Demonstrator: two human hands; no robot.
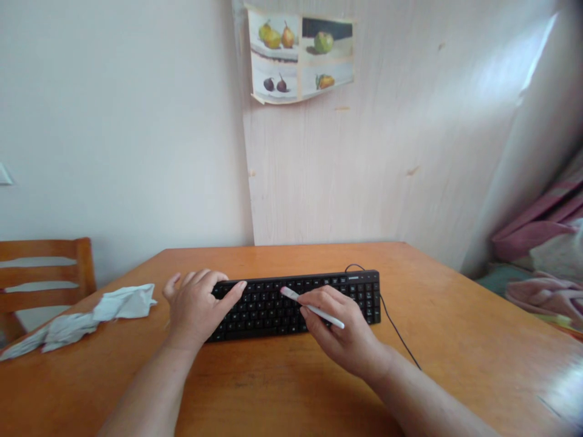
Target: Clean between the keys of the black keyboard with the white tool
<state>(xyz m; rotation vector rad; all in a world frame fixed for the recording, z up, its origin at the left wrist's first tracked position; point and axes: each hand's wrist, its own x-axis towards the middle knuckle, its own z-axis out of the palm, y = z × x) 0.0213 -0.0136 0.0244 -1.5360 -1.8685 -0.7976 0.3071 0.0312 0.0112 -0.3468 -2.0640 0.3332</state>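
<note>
A black keyboard (264,306) lies on the wooden table in front of me, its number pad at the right end. My left hand (197,303) grips its upper left corner, the thumb along the top row and the fingers at the far edge, partly hidden. Between the thumb and fingers of my right hand (339,328) is a slim white brush (321,313). Its pinkish tip points left and meets the upper rows of keys near the middle, though exact contact is hard to make out.
A crumpled white cloth (122,303) lies on the table (273,388) at the left. The keyboard's cable (401,338) loops behind it and runs down the right side. A wooden chair (45,267) stands left; folded fabrics (542,267) are at the right.
</note>
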